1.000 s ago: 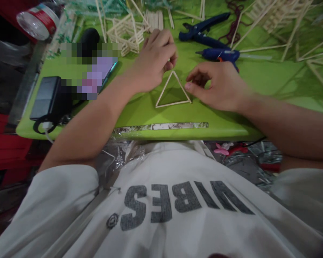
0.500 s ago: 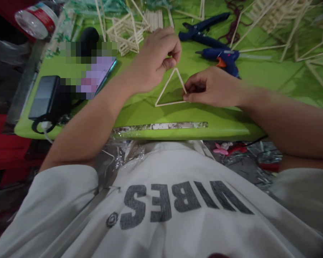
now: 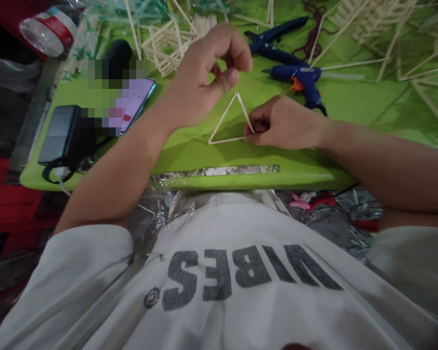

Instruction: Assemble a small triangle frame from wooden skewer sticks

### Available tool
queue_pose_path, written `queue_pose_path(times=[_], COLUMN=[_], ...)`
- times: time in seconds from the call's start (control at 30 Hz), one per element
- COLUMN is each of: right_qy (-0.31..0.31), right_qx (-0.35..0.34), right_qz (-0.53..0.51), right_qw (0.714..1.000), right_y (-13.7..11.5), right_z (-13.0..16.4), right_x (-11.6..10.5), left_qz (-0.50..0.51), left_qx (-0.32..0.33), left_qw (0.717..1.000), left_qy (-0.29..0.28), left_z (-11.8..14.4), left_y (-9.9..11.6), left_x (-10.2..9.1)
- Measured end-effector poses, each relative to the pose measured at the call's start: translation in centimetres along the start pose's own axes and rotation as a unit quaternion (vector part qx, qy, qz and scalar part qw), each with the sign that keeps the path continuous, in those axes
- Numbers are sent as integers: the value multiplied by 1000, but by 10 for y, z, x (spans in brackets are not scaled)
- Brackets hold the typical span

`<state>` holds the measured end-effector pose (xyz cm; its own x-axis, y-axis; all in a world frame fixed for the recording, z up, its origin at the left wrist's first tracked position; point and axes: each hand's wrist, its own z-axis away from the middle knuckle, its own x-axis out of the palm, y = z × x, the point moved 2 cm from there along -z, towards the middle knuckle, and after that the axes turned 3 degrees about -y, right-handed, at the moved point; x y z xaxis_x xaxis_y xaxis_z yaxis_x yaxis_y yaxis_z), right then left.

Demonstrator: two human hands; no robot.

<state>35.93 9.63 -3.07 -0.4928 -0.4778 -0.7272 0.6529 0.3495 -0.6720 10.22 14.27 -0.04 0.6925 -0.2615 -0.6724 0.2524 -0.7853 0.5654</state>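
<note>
Right at the middle of the green bench stands a stick triangle, three thin pale sticks joined at their ends, its base along the cloth and its apex raised and tilted away from the person. The right hand grips the triangle's right-hand corner, fingers curled closed around the joint with the thumb pressed against it. The left hand hovers just above the apex, its fingers loosely bent and parted, thumb and forefinger close together but holding nothing; it does not touch the sticks.

Beyond the right hand lies a blue glue gun with an orange trigger, and further back a pair of blue pliers. Behind the left hand sit a small frame of sticks and a bundle of loose sticks. To the left of the forearm a phone lies screen up, next to a black power adapter. A plastic bottle lies at the far left corner. A strip of worn tape runs along the near edge of the bench.
</note>
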Motion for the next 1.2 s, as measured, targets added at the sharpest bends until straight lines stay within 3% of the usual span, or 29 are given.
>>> queue_pose_path(times=[0.13,0.27,0.43,0.57,0.63,0.9,1.2], right_qy=[-8,-8,15,40,54,140,152], right_qx=[16,24,18,-6,-5,-56,-75], right_qz=[-2,-25,-56,-60,-53,-32,-107], right_qw=[1000,999,998,997,997,988,980], right_y=[5,5,-3,-9,-9,9,13], right_z=[-3,0,7,11,12,5,1], right_x=[-2,-7,-15,-19,-19,-14,-19], left_qz=[107,145,232,189,172,194,215], left_qx=[-44,-178,-276,-254,-243,-243,-228], left_qw=[992,971,929,928,929,945,949], left_qy=[57,60,-79,-197,-218,-96,-42], left_z=[2,5,13,16,16,17,15], left_y=[-6,-35,-45,-28,-22,-35,-41], left_x=[-2,-5,-4,3,9,30,29])
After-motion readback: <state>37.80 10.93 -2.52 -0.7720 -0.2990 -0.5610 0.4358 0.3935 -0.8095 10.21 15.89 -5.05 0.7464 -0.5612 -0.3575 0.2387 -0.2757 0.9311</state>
